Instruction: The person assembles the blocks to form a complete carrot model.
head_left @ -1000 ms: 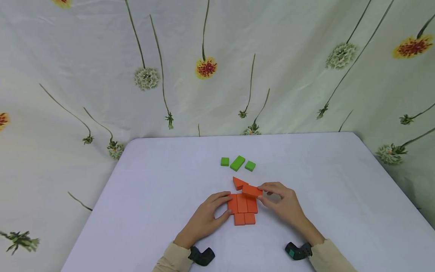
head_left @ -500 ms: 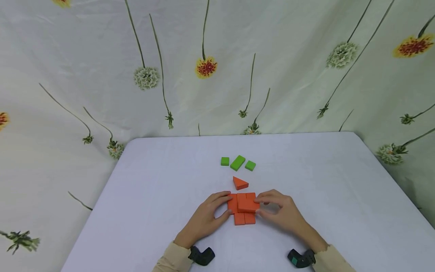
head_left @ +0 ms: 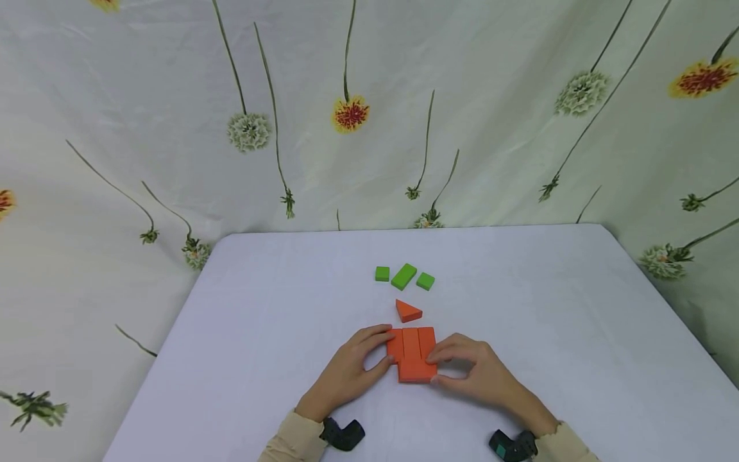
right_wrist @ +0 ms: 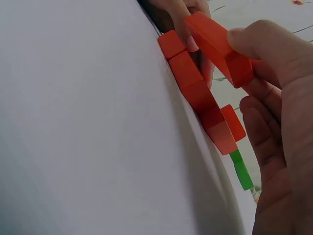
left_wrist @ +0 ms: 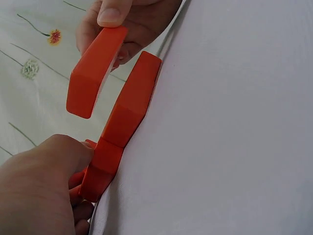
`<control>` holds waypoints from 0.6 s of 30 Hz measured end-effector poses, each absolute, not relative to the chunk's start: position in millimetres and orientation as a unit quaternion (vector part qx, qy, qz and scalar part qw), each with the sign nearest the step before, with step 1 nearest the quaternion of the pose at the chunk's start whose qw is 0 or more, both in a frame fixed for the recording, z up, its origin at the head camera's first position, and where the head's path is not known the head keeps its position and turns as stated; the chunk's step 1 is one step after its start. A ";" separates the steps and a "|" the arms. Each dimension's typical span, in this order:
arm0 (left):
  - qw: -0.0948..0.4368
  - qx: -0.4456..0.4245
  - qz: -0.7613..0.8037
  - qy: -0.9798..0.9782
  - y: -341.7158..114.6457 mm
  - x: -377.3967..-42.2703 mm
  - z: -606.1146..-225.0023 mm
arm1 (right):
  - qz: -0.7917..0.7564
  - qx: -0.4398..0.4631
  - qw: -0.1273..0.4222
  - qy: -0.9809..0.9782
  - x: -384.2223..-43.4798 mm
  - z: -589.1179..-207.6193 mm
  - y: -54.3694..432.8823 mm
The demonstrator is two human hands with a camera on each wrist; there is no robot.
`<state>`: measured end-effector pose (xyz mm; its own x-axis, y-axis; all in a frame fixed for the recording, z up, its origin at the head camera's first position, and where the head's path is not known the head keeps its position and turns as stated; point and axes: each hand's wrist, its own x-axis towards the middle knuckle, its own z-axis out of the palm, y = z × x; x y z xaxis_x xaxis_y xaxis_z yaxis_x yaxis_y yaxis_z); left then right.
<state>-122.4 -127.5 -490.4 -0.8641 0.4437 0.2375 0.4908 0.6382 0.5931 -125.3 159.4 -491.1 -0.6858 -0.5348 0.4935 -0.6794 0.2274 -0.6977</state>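
My right hand (head_left: 476, 369) pinches an orange rectangular block (head_left: 414, 371) by one end, thumb below and fingers above. In both wrist views this block (left_wrist: 95, 73) hangs apart from the pieces beneath it. Under it, orange blocks (head_left: 411, 340) lie side by side in a flat group on the table. The held block hides the group's two small lower pieces in the head view; their front edges (left_wrist: 129, 107) show in the left wrist view. My left hand (head_left: 349, 372) holds the group's left block (head_left: 395, 346) between thumb and fingers.
An orange triangular block (head_left: 408, 312) lies just beyond the group. Farther back are two small green blocks (head_left: 382, 274) with a longer green block (head_left: 404, 276) between them. All rest on a white-covered table (head_left: 277, 308), before a flower-patterned cloth (head_left: 491, 115).
My right hand has brought the orange rectangular block toward me, from beside the triangle to above the group's near edge, and turned it level. My left hand has stayed in place.
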 end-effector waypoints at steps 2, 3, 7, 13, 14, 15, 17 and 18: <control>0.036 -0.259 -0.337 -0.904 -127.6 -122.5 -490.8 | 0.485 0.397 0.064 -0.776 -124.5 -490.2 159.8; 0.038 -0.260 -0.337 -0.904 -127.6 -122.6 -491.0 | 0.485 0.401 0.057 -0.775 -124.3 -489.8 160.1; 0.040 -0.262 -0.338 -0.903 -128.0 -122.8 -491.0 | 0.490 0.404 0.013 -0.772 -123.1 -487.9 160.5; 0.038 -0.261 -0.336 -0.904 -127.7 -122.7 -490.8 | 0.475 0.422 -0.006 -0.772 -123.0 -490.1 160.0; 0.037 -0.260 -0.336 -0.904 -127.6 -122.7 -490.8 | 0.471 0.427 -0.004 -0.772 -123.2 -490.6 159.9; 0.038 -0.260 -0.336 -0.905 -127.5 -122.7 -490.8 | 0.467 0.429 -0.003 -0.773 -123.2 -491.1 160.0; 0.037 -0.260 -0.335 -0.905 -127.4 -122.6 -490.9 | 0.460 0.431 -0.001 -0.776 -123.3 -491.5 160.0; 0.037 -0.259 -0.335 -0.905 -127.3 -122.5 -490.9 | 0.457 0.431 0.000 -0.778 -123.3 -491.6 159.9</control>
